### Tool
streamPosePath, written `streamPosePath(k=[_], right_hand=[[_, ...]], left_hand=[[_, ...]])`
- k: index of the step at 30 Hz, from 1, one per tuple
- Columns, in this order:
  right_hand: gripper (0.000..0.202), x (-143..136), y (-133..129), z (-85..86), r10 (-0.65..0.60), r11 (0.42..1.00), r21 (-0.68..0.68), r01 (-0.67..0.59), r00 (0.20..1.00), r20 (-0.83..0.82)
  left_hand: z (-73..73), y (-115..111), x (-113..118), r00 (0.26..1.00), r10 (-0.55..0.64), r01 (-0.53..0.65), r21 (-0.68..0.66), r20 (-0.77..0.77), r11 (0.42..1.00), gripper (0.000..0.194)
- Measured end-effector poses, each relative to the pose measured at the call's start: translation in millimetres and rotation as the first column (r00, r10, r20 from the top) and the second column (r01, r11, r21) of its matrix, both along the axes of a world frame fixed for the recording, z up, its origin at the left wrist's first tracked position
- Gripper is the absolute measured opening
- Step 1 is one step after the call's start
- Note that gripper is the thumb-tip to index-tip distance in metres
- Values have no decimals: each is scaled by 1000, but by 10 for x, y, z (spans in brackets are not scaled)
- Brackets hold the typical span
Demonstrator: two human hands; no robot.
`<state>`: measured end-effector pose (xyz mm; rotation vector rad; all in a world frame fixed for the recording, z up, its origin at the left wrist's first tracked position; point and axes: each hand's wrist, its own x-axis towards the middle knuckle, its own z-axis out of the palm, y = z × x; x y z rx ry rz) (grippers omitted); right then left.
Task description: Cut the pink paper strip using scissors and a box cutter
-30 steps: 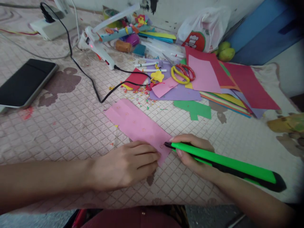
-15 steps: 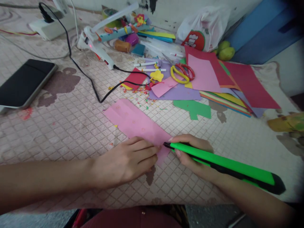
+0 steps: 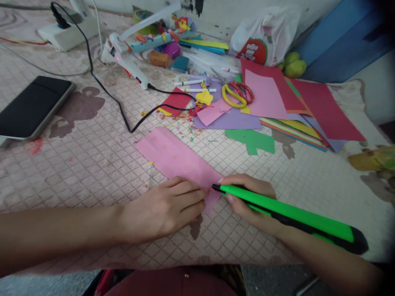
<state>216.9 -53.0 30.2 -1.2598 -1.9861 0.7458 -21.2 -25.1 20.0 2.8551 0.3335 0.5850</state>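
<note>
A strip of pink paper point(image 3: 175, 154) lies slantwise on the patterned tablecloth, with small round marks along it. My left hand point(image 3: 168, 205) rests on its lower edge, fingers together and pressed down, fingertips near the paper's right end. A long green and black cutter point(image 3: 286, 209) is in my right hand point(image 3: 253, 197), held between thumb and fingers. Its dark tip touches or hovers just over the pink paper, close to my left fingertips; which of the two I cannot tell.
Behind lie scissors point(image 3: 234, 95), a green paper piece point(image 3: 251, 140), stacked coloured sheets point(image 3: 327, 109) and paper scraps. A white glue gun point(image 3: 129, 65) trails a black cable. A dark tablet or phone point(image 3: 33, 107) lies left, a yellowish object point(image 3: 372, 158) right.
The back end of the green cutter has shifted very slightly left and down. Both hands and the pink paper are almost where they were.
</note>
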Motion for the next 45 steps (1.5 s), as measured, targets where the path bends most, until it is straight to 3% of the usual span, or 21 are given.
streamPosePath(k=[13,26,45], right_hand=[[18,-9,-24,-8,-26,1000,-8,26,999,33],[18,-31,-55,-44,-50,997,66,47,998,44],[20,14,-58,-9,-61,998,-27,61,998,25]], left_hand=[[1,1,-6,1000,8,-8,19,-4,1000,24],[-2,6,-6,1000,1,0,46,-11,999,28],[9,14,-1,999,-7,9,44,-36,999,30]])
